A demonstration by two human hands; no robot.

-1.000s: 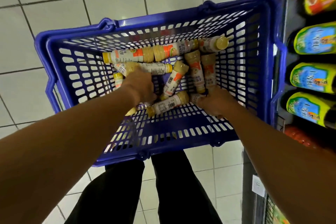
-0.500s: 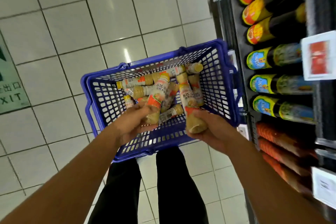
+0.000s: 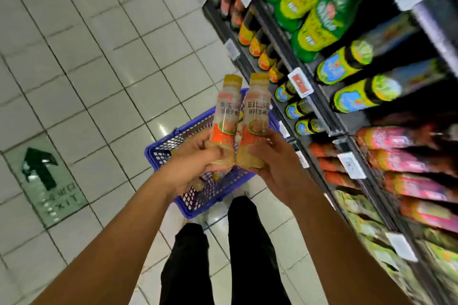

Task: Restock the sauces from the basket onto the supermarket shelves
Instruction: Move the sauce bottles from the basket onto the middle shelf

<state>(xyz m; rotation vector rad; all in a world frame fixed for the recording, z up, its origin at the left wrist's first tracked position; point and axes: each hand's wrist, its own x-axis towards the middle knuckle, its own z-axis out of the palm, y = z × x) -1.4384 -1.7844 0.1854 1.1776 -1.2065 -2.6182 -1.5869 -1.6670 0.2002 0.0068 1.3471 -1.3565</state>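
The left sauce bottle is gripped at its base by the left hand, the right sauce bottle by the right hand; both are held upright, touching, above the blue basket. Yellow caps, pale bodies and orange bands (print blurred) are seen.

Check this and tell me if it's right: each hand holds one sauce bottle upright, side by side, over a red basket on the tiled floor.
One detail is wrong: the basket is blue, not red, as the head view shows. The rest stands: the left hand grips the left bottle, the right hand grips the right bottle, upright and side by side over it.
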